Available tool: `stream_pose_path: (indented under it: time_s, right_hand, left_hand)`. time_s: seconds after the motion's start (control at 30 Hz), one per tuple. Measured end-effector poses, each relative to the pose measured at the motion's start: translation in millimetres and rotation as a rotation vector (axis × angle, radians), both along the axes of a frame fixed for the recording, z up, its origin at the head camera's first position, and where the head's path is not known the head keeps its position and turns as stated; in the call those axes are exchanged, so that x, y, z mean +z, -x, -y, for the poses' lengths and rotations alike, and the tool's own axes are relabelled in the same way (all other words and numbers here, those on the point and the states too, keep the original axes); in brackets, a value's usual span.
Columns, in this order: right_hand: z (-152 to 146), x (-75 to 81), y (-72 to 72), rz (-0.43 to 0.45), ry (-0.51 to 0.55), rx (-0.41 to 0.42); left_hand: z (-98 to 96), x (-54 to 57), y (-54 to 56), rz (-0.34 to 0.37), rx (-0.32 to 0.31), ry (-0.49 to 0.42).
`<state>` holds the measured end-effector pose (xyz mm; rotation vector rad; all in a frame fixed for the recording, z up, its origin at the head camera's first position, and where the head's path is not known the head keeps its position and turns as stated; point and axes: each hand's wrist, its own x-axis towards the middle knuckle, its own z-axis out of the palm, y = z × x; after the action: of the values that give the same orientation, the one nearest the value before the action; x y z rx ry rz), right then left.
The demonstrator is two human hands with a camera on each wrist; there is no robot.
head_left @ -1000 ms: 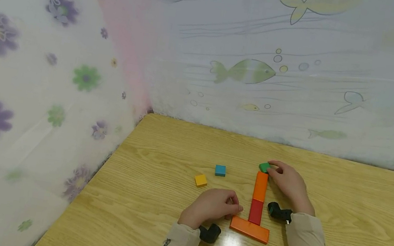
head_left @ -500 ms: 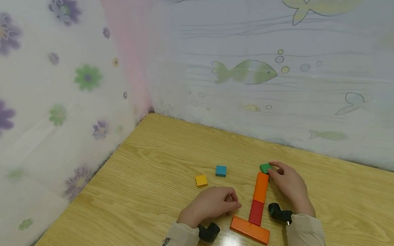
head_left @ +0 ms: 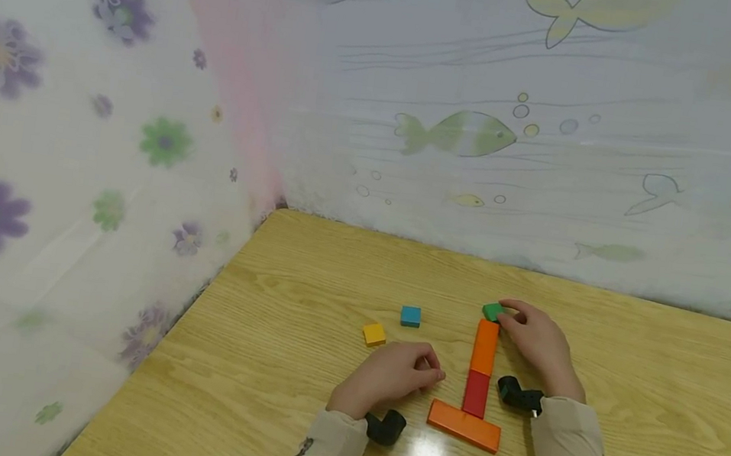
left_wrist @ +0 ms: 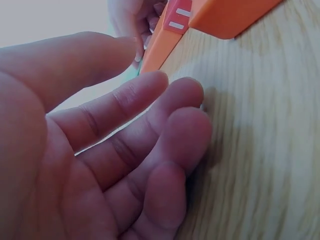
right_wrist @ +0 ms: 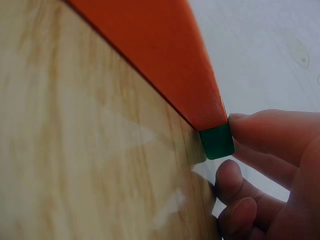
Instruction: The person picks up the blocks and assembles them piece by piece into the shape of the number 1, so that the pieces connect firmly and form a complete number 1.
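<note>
My right hand (head_left: 534, 336) pinches a small green block (head_left: 491, 312) between thumb and fingers at the far end of a row of blocks. In the right wrist view the green block (right_wrist: 218, 142) meets the end of an orange block (right_wrist: 160, 60). That upright orange block (head_left: 484, 347) runs into a red block (head_left: 475, 393), and a longer orange block (head_left: 463, 426) lies crosswise at the near end. Left of the row, my left hand (head_left: 391, 376) holds nothing, its fingers (left_wrist: 187, 135) loosely curled close over the table.
A blue square block (head_left: 411, 316) and a yellow square block (head_left: 374, 335) lie on the wooden table (head_left: 303, 281) beyond my left hand. Walls with printed fish and flowers border the table at the back and left. Black wrist cameras (head_left: 385, 427) sit by both sleeves.
My left hand has drawn slightly back to the left, away from the row. The right hand stays at the green block, and the blocks keep their layout.
</note>
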<state>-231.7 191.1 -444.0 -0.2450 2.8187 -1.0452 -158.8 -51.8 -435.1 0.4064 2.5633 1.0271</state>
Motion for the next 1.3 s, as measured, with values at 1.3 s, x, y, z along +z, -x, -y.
stream_pose_path:
  time_s: [1.3]
  right_hand:
    - [-1, -1.7, 0.0, -0.001, -0.001, 0.003]
  left_hand:
    - [41.4, 8.1, 10.3, -0.161, 0.280, -0.154]
